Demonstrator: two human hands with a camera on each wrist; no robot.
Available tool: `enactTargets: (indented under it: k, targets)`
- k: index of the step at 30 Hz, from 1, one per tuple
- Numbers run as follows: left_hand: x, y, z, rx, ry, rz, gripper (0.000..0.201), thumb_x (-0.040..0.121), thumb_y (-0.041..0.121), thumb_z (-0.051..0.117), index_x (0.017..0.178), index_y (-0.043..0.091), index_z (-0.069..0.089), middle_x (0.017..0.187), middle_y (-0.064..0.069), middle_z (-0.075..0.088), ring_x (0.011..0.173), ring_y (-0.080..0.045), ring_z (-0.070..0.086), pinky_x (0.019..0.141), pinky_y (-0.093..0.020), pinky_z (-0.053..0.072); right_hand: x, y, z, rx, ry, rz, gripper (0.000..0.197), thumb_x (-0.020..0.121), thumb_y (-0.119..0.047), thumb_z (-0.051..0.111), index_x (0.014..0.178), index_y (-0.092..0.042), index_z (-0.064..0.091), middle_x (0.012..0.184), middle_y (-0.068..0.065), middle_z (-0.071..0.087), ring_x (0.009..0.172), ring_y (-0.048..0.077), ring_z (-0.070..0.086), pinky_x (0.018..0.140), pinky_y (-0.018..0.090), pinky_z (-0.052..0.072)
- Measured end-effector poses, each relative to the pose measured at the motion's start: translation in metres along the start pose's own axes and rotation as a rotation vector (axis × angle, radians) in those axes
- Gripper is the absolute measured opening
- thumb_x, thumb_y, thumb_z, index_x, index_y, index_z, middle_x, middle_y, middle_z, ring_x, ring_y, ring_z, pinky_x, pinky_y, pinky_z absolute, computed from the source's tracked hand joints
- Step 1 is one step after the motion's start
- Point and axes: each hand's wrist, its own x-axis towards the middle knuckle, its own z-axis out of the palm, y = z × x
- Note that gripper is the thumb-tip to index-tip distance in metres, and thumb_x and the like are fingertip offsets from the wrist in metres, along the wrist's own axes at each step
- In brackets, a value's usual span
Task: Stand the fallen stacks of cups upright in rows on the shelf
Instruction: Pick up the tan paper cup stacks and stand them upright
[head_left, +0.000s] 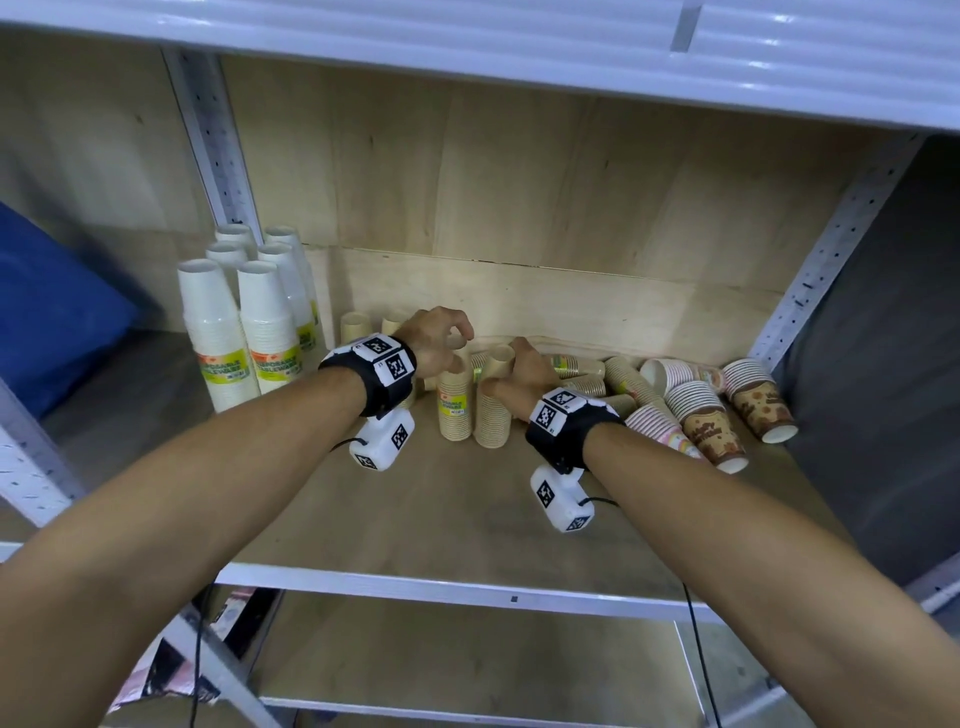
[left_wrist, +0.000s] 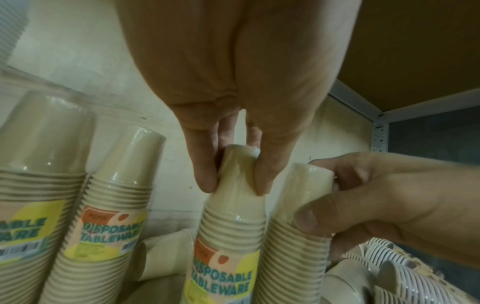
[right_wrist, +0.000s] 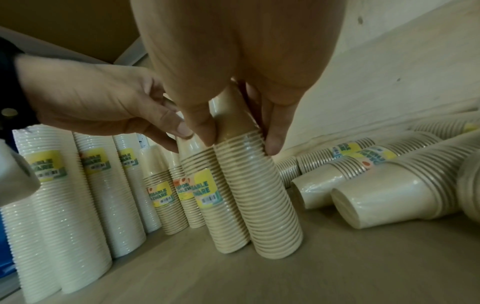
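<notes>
Cups in two tan stacks (head_left: 456, 402) (head_left: 493, 410) stand side by side — each hand (head_left: 434, 338) (head_left: 519, 371) pinching one top. Letting go roughly could knock both down.

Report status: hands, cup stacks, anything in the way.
Left hand grips the labelled beige stack by its top; right hand grips the plain beige stack beside it. Both upright, touching. Fallen stacks lie to the right.

Label on beige cup stack (left_wrist: 228, 236): "DISPOSABLE TABLEWARE"; same on neighbouring stack (left_wrist: 103, 226).
</notes>
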Motion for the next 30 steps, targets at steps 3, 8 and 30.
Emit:
enactTargets:
  k: [3,8,30]
  targets:
    - [-0.002,-0.001,0.003,0.055,0.01,0.004,0.038,0.078,0.018,0.078,0.112,0.025,0.062,0.129,-0.004,0.056,0.121,-0.023,0.055,0.094,-0.039,0.052,0.001,-0.001,0.003,0.006,0.004,0.002,0.045,0.076,-0.023,0.07,0.113,-0.013,0.046,0.098,0.005,0.06,0.087,0.024,0.059,0.067,0.032,0.049]
    - [-0.001,0.002,0.004,0.046,0.03,0.005,0.042,0.084,0.023,0.073,0.124,0.023,0.062,0.132,-0.006,0.057,0.122,-0.024,0.055,0.099,-0.037,0.049,0.001,-0.002,0.0,0.017,0.02,-0.034,0.04,0.08,-0.021,0.065,0.114,-0.015,0.044,0.095,-0.003,0.059,0.09,0.023,0.061,0.068,0.033,0.049]
    - [0.0,0.006,0.0,0.111,0.065,0.071,0.034,0.086,0.026,0.071,0.118,0.017,0.068,0.122,-0.005,0.064,0.114,-0.023,0.057,0.097,-0.036,0.049,0.012,-0.019,-0.016,-0.232,0.081,-0.065,0.053,0.079,-0.04,0.063,0.128,-0.02,0.054,0.123,0.002,0.058,0.109,0.024,0.059,0.087,0.035,0.051]
